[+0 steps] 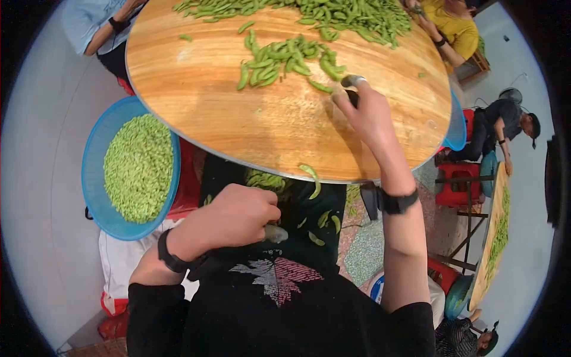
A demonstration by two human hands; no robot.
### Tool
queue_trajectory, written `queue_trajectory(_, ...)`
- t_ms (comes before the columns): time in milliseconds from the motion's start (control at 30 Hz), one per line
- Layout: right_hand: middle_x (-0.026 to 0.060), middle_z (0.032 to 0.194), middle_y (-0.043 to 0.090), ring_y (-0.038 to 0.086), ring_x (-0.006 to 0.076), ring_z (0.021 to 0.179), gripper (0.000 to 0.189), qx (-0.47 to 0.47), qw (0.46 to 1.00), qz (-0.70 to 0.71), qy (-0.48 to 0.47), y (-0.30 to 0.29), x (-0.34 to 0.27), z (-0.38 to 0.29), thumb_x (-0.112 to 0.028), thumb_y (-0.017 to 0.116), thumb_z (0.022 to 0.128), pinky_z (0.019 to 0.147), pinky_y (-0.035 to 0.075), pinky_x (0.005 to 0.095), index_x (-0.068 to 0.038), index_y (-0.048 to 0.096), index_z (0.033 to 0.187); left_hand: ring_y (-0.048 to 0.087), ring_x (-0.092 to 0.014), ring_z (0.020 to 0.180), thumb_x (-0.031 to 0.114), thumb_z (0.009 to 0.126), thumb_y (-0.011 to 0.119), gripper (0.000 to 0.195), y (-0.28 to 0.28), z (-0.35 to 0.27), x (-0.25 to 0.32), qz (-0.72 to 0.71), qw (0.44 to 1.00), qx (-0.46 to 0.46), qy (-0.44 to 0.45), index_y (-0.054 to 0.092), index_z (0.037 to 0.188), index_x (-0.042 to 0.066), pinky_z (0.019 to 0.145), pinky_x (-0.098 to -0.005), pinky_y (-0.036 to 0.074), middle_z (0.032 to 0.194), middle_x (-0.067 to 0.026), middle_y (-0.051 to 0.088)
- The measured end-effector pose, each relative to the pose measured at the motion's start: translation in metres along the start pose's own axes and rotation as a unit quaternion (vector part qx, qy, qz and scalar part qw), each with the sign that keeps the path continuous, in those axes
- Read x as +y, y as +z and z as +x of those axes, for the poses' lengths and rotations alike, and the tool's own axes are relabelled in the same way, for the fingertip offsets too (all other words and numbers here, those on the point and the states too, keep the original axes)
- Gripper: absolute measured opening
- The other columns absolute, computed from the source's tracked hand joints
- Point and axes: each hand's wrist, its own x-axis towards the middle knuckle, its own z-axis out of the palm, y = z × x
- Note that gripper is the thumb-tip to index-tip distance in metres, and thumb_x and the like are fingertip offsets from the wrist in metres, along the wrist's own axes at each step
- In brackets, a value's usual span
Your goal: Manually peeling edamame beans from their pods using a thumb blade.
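My right hand (368,111) is over the round wooden tabletop (200,111), thumb and fingers apart, with grey and dark coverings on some tips. Its fingertips are right at the end of a green soybean pod (320,85); whether they touch it is unclear. A small heap of pods (279,60) lies just beyond. My left hand (236,216) is curled above my lap, in front of the table edge. A greyish cover sits on its thumb tip, and the inside of its grasp is hidden. Loose pod shells (316,238) lie on the dark cloth over my lap.
A blue basket (89,178) full of shelled beans (138,169) stands left of me. A big pile of pods (352,18) covers the table's far side. Co-workers (105,31) sit at both far sides. Another table (484,281) with pods stands right.
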Motion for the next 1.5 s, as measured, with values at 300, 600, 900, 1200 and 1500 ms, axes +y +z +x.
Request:
queue_trajectory(300, 0.0119, 0.067, 0.060, 0.057, 0.0248, 0.059, 0.020, -0.036, 0.992, 0.117, -0.042, 0.015, -0.016, -0.006, -0.020, 0.061, 0.084, 0.056, 0.044, 0.0352, 0.000, 0.059, 0.085, 0.048, -0.005, 0.071, 0.004, 0.081, 0.064, 0.036, -0.009, 0.072, -0.030, -0.500, 0.773, 0.385, -0.059, 0.054, 0.116, 0.004, 0.058, -0.0176, 0.038, 0.083, 0.0045, 0.053)
queue_trajectory(600, -0.0050, 0.065, 0.044, 0.037, 0.0036, 0.055, 0.016, -0.190, 0.854, 0.480, 0.062, 0.004, -0.039, -0.052, -0.017, 0.047, 0.095, 0.049, 0.030, 0.0187, -0.003, 0.054, 0.093, 0.041, 0.000, 0.059, 0.002, 0.085, 0.057, 0.019, -0.002, 0.096, -0.032, -0.720, 0.590, 0.364, -0.019, 0.063, 0.102, 0.002, 0.048, -0.0150, 0.026, 0.083, 0.0026, 0.059)
queue_trajectory(900, -0.0023, 0.062, 0.042, 0.035, 0.0048, 0.051, 0.019, -0.267, 0.790, 0.542, 0.106, 0.008, -0.033, -0.057, -0.016, 0.039, 0.096, 0.045, 0.027, 0.0202, -0.006, 0.047, 0.082, 0.053, -0.008, 0.073, -0.002, 0.082, 0.057, 0.016, 0.004, 0.099, -0.033, -0.642, 0.650, 0.406, 0.008, 0.063, 0.096, -0.002, 0.066, -0.0202, 0.041, 0.086, -0.0015, 0.061)
queue_trajectory(1200, -0.0021, 0.059, 0.046, 0.039, 0.0058, 0.049, 0.016, -0.251, 0.750, 0.592, 0.156, 0.020, -0.036, -0.065, -0.014, 0.046, 0.093, 0.044, 0.030, 0.0215, -0.004, 0.052, 0.083, 0.053, -0.005, 0.073, -0.003, 0.080, 0.061, 0.011, 0.009, 0.095, -0.036, -0.691, 0.631, 0.354, 0.005, 0.060, 0.091, 0.001, 0.065, -0.0186, 0.041, 0.078, 0.0028, 0.056)
queue_trajectory(1500, -0.0023, 0.057, 0.049, 0.044, 0.0055, 0.053, 0.019, -0.129, 0.868, 0.458, 0.139, 0.033, -0.025, -0.053, -0.014, 0.051, 0.091, 0.048, 0.035, 0.0220, -0.001, 0.057, 0.078, 0.055, -0.005, 0.071, -0.002, 0.083, 0.058, 0.016, 0.006, 0.101, -0.037, -0.579, 0.716, 0.388, -0.029, 0.059, 0.099, 0.000, 0.061, -0.0175, 0.041, 0.080, 0.0010, 0.058)
